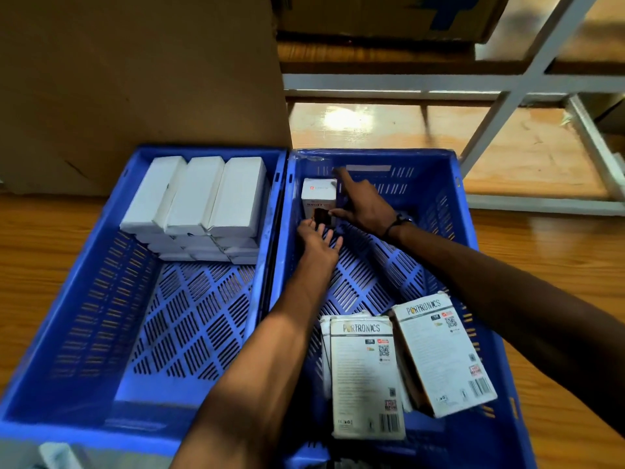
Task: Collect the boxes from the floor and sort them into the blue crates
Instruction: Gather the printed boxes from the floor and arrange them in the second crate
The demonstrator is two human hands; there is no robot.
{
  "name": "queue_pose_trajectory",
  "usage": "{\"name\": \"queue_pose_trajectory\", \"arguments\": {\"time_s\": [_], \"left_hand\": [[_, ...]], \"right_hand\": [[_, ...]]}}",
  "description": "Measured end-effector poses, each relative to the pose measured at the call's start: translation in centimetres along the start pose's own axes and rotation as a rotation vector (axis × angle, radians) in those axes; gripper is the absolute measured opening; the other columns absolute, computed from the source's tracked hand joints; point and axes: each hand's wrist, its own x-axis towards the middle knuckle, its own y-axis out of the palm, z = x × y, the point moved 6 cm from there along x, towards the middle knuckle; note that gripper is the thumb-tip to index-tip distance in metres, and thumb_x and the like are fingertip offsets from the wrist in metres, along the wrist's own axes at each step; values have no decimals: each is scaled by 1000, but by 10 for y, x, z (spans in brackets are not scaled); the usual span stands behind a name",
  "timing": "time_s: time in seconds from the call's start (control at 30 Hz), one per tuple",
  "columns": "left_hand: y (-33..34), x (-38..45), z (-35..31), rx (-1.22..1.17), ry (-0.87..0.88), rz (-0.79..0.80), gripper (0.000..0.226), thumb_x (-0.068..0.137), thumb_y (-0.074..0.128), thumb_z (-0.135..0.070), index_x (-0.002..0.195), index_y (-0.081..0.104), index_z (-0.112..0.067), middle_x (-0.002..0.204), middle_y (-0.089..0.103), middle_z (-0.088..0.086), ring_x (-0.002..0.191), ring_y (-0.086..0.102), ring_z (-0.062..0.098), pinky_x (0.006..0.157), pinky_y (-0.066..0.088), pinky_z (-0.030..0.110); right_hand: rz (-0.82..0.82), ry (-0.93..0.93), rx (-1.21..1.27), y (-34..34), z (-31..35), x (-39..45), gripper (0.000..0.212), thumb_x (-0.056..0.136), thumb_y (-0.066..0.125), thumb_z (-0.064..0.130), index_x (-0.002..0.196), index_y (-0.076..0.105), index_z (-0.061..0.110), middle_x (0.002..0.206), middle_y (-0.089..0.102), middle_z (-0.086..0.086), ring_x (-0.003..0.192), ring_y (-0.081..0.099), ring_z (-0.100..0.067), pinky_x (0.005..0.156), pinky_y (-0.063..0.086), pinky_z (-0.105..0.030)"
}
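Two blue crates stand side by side on the floor. The left crate (84,299) holds stacked white boxes (199,198) at its far end. In the right crate (449,211) a small white box (318,196) stands upright in the far left corner. My right hand (363,206) lies against that box's right side, index finger straight along it and thumb touching its front. My left hand (318,240) reaches flat to the box's base with straight fingers. Several white Portronics boxes (367,374) lie at the right crate's near end, one box (446,353) tilted against the wall.
A large brown carton (135,79) stands behind the left crate. A white metal rack frame (507,93) crosses the wooden floor beyond the right crate, with another carton (389,15) behind it. Bare perforated floor shows in the middle of both crates.
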Motion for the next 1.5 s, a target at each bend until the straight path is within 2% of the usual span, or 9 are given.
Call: {"name": "queue_pose_trajectory", "arguments": {"time_s": [0.17, 0.27, 0.37, 0.7, 0.9, 1.07, 1.23, 1.37, 1.5], "left_hand": [[4, -28, -12, 353, -19, 62, 46, 104, 48, -29, 147, 49, -13, 151, 52, 14, 122, 56, 26, 106, 42, 38], [6, -61, -27, 687, 57, 233, 20, 104, 49, -29, 114, 61, -16, 121, 64, 8, 112, 59, 23, 96, 43, 38], [-4, -104, -45, 955, 217, 362, 20, 104, 52, -28, 111, 66, -16, 116, 74, 1, 111, 68, 19, 89, 47, 34], [-39, -224, -41, 1657, 476, 562, 21, 97, 66, -43, 114, 67, -31, 112, 69, -12, 103, 65, 3, 83, 50, 22], [-50, -226, -25, 1760, 492, 467, 28, 87, 77, -44, 111, 66, -34, 107, 64, -10, 98, 65, 10, 83, 51, 26], [-62, -222, -17, 1858, 504, 402, 39, 78, 80, -54, 111, 62, -44, 116, 58, -3, 97, 66, 12, 89, 56, 34], [-64, -221, -15, 1810, 512, 391, 57, 60, 79, -70, 110, 61, -48, 118, 64, -5, 93, 70, 11, 84, 61, 38], [-65, -227, -23, 1712, 521, 381, 40, 79, 85, -44, 112, 62, -44, 109, 68, -14, 97, 69, 8, 88, 59, 37], [-57, -232, -36, 1550, 569, 390, 42, 82, 86, -29, 112, 62, -45, 102, 72, -18, 95, 69, 4, 88, 59, 34]], "right_hand": [[-123, 26, 75, -50, 17, -22, 58, 85, 82, 32, 128, 46, 18, 85, 73, -5, 75, 69, -19, 70, 60, -47], [-140, 51, 128, -90, 34, -44, 42, 88, 79, 38, 117, 58, 15, 83, 73, -1, 74, 70, -10, 74, 61, -40], [-89, 83, 181, -125, 51, -76, 36, 89, 75, 45, 108, 64, 16, 85, 74, -2, 69, 72, -8, 73, 61, -37], [323, 291, 229, -154, 94, -211, 69, 66, 65, 76, 126, 60, 44, 121, 66, 16, 86, 67, 4, 74, 52, -22], [288, 366, 225, -141, 99, -243, 72, 68, 70, 73, 132, 56, 45, 127, 62, 10, 91, 68, -10, 77, 49, -24], [288, 426, 152, -132, 102, -255, 70, 65, 82, 65, 128, 56, 46, 122, 65, 12, 86, 62, -3, 83, 53, -32], [217, 410, 59, -132, 113, -256, 71, 65, 89, 53, 127, 58, 39, 99, 62, 16, 73, 52, 8, 69, 41, -28], [173, 419, 76, -135, 117, -252, 69, 64, 91, 49, 124, 57, 43, 89, 58, 22, 74, 54, 4, 60, 41, -22], [88, 393, 127, -146, 120, -244, 70, 63, 92, 48, 121, 55, 44, 111, 67, 14, 93, 64, -8, 78, 58, -36]]}}
